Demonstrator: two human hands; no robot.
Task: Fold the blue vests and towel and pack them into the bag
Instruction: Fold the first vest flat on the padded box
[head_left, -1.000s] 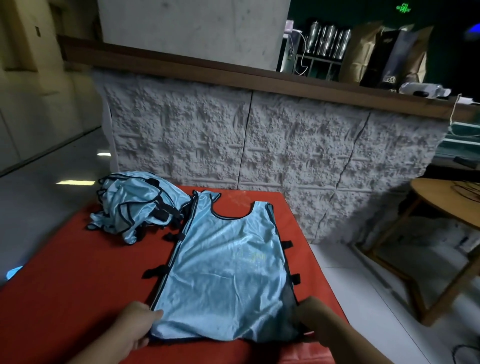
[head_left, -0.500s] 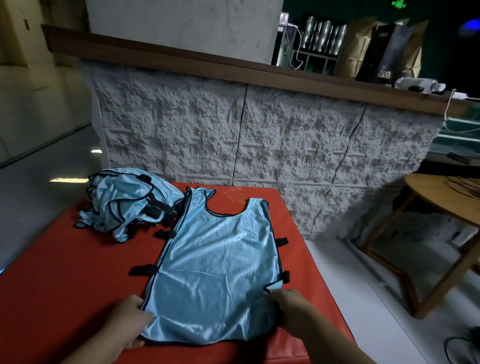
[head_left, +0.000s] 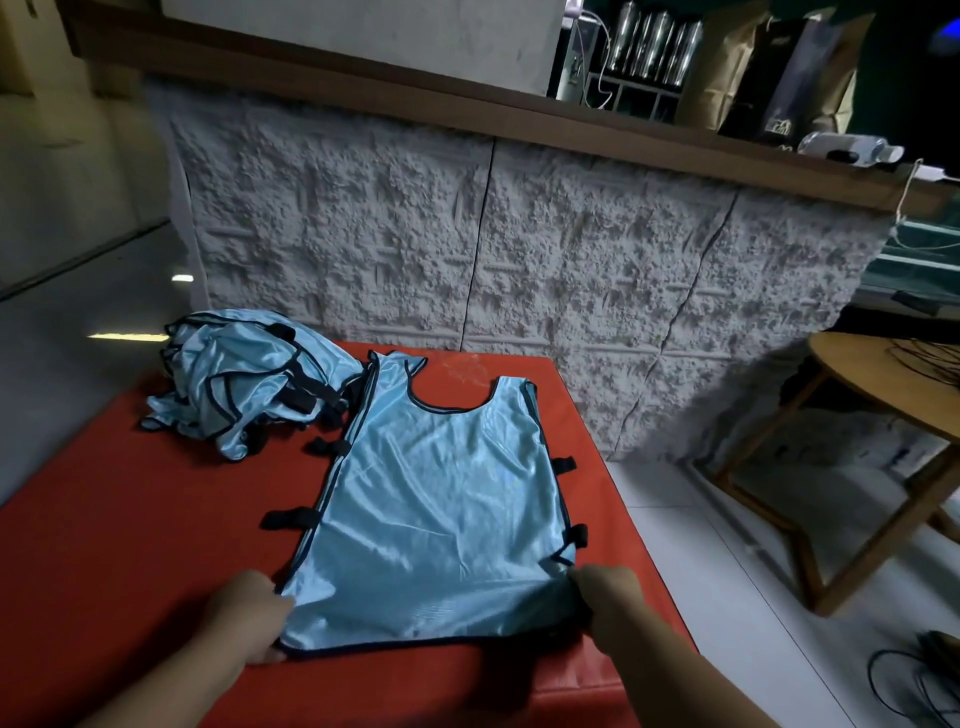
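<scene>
light blue vest (head_left: 441, 519), red mat (head_left: 130, 545)

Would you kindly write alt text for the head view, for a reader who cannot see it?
A person's left hand and right hand grip the near corners of a blue vest spread flat on a red mat. A crumpled pile of blue vests lies at the mat's far left, before a rough white wall.

My left hand (head_left: 248, 616) bare, no glove, ring or watch that I can see, my right hand (head_left: 610, 597) likewise bare, both forearms uncovered down to the frame's bottom edge, no sleeve cuff showing, dim light
</scene>
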